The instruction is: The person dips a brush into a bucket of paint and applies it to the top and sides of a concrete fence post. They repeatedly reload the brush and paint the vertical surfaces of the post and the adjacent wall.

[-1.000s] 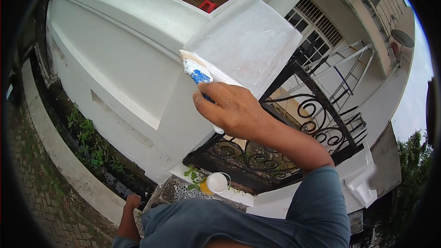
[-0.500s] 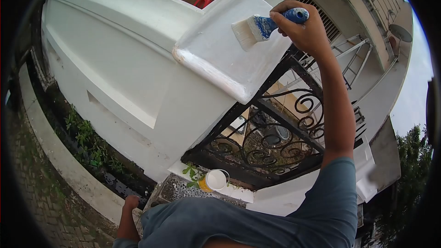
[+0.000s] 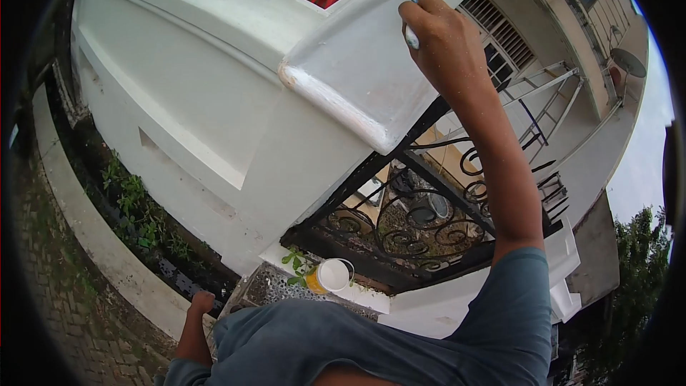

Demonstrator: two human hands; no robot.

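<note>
My right hand [image 3: 439, 32] is closed around a paintbrush [image 3: 412, 37] at the far right edge of the white pillar cap [image 3: 354, 64]. Only small parts of the brush show past my fingers; its bristles are mostly hidden. The cap's front lip looks glossy, with a brownish patch at its left corner. Low on the left, my left hand [image 3: 204, 302] hangs by my side with its fingers curled; whether it holds anything is too small to tell. A yellow bucket [image 3: 329, 276] with whitish contents stands on the pebbled ledge below the wall.
The white wall [image 3: 179, 86] runs off to the left. Black scrolled ironwork [image 3: 407, 221] lies below my right arm. A metal ladder [image 3: 547, 100] stands behind it. Green plants [image 3: 136, 207] grow in the ditch at left, beside a concrete curb [image 3: 93, 232].
My right hand has moved to the cap's far edge with the brush, which has turned so that its bristles and blue handle are now mostly hidden. The view has shifted slightly.
</note>
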